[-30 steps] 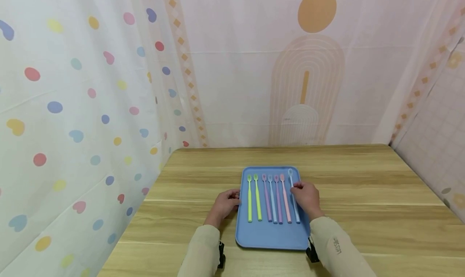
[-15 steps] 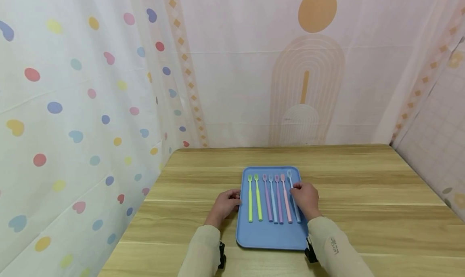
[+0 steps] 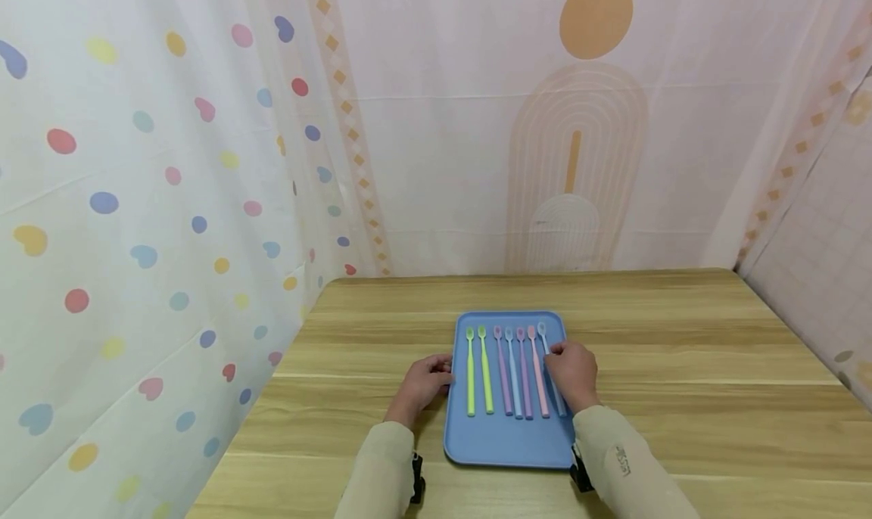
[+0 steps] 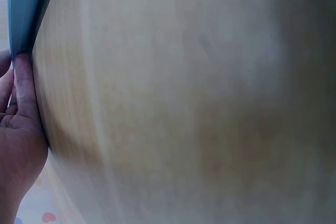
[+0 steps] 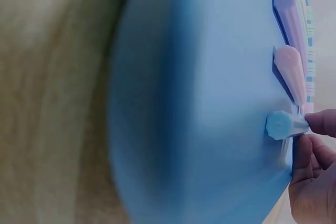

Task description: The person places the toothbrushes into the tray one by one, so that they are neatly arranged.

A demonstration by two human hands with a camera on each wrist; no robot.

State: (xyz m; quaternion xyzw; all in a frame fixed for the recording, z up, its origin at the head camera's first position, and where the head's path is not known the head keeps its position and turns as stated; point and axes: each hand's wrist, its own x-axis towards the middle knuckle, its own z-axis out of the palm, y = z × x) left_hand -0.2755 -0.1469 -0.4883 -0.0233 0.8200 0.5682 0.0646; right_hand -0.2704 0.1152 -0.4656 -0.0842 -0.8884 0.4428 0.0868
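A blue tray [image 3: 500, 445] lies on the wooden table, bearing a row of toothbrushes with their heads toward the far side. My right hand [image 3: 574, 371] pinches the rightmost one, a light blue toothbrush [image 5: 281, 125], between thumb and fingers; its handle end points toward me. Just left of it lies a pink toothbrush [image 3: 538, 383]. Two purple toothbrushes, another light blue one [image 3: 515, 383] and two yellow-green toothbrushes [image 3: 471, 383] fill the rest of the row. At the tray's left rim my left hand [image 3: 424, 384] holds the edge, thumb and fingers on either side of it [image 4: 21, 93].
The wood-grain table [image 3: 681, 368] extends around the tray on all sides. Behind it hangs a patterned curtain [image 3: 443, 163], with a dotted one [image 3: 170, 224] on the left. Black straps [image 3: 417, 477] circle both wrists over the sleeves.
The light blue toothbrush in my right hand has shifted slightly toward me, its head coming level with the others and closer to the pink one. My left hand stays at the rim.
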